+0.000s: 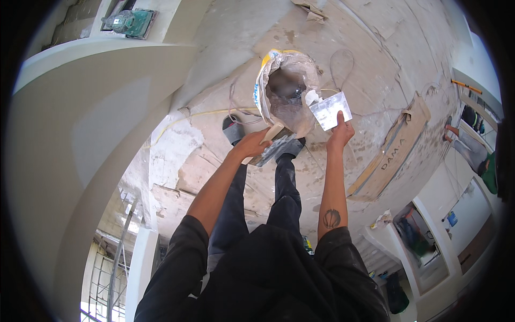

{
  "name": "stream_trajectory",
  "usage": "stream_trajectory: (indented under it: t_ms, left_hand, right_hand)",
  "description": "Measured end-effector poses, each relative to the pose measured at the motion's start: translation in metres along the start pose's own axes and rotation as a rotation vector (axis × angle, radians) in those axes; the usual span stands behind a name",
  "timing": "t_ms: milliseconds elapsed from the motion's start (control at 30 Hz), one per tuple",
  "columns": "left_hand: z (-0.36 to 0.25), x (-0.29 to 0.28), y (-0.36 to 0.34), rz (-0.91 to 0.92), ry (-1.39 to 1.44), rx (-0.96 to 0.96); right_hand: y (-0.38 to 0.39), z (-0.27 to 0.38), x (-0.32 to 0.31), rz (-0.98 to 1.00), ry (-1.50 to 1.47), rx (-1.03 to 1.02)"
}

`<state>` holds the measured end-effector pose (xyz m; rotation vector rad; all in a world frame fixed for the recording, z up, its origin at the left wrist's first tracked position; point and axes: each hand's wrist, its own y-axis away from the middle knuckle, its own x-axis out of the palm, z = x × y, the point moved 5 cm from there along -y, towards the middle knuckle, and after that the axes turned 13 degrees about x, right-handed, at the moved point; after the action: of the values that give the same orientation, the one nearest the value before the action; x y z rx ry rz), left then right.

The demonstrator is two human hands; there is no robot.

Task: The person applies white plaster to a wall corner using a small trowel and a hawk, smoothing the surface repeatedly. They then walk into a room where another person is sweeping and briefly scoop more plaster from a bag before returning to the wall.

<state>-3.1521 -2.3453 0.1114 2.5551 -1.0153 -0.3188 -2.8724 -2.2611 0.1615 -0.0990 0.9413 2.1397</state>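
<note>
My left hand (253, 144) is closed round the pale wooden handle of a plastering trowel (278, 148). The trowel's wide metal blade is smeared with grey and hangs low above my feet. In my right hand (340, 134) is a flat, shiny metal scraper blade (327, 112), with my thumb pressed on its face. A lump of white putty (313, 97) clings to the scraper's far left corner. Just beyond both hands stands an open sack (311, 70) with a crumpled rim, yellow and white outside. Its inside is dark and blurred.
A long cardboard strip (394, 150) lies on the stained floor at the right. Thin cable (342, 63) loops beyond the sack. A green power tool (140, 24) rests on the far-left ledge, above a curved wall (107, 107). Another person (475, 153) is at the far right.
</note>
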Motion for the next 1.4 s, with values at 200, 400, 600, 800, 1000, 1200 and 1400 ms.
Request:
stream_trajectory:
  t_ms: [200,400,600,800,1000,1200,1400]
  left_hand:
    - [0.009,0.02,0.008,-0.026,-0.005,-0.091]
    - [0.006,0.043,0.011,-0.115,0.007,-0.076]
    - [-0.011,0.084,0.0,-0.141,-0.052,-0.11]
    - [-0.013,0.091,0.001,-0.231,-0.07,-0.076]
    - [-0.008,0.103,-0.005,-0.227,-0.133,-0.092]
    - [-0.025,0.106,-0.008,-0.261,-0.1,-0.109]
    - [-0.026,0.105,-0.006,-0.296,-0.127,-0.134]
  right_hand:
    - [0.022,0.001,-0.049,0.178,0.001,0.192]
    - [0.049,-0.014,-0.078,0.177,-0.115,0.231]
    - [-0.016,-0.007,-0.094,-0.159,0.083,-0.328]
    - [0.021,0.027,-0.018,-0.187,0.249,-0.444]
    - [0.058,0.003,0.009,0.031,0.333,-0.482]
    - [0.071,0.022,-0.035,-0.052,0.25,-0.461]
    - [0.054,0.022,-0.067,0.016,0.127,-0.309]
